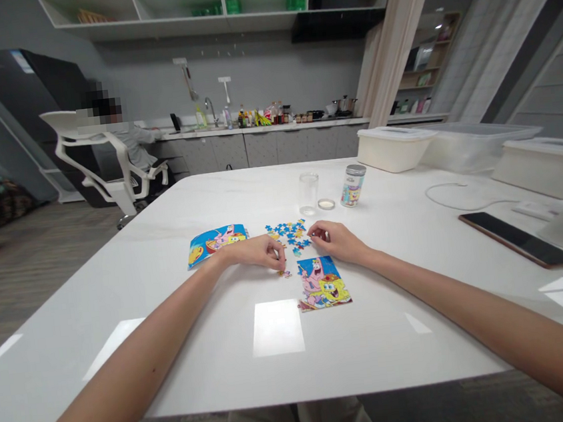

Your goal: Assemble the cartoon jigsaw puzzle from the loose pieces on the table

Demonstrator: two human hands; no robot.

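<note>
Several loose blue and yellow puzzle pieces (292,230) lie in a pile on the white table. My left hand (266,253) is at the pile's left, fingers pinched down by a small piece (285,274) on the table; what is between the fingertips is too small to name. On the right edge of the pile my right hand (332,239) has its fingers curled together, their tips at the pieces. Below the hands lies a joined puzzle section (324,284) with a pink starfish and a yellow sponge figure. A picture sheet (217,240) is partly behind my left hand.
Behind the pile stand a clear jar (308,195), a round lid (326,203) and a printed jar (353,186). Right are a phone (518,238), a cable (466,201) and white bins (396,148). A person (136,145) sits in a chair at the back left.
</note>
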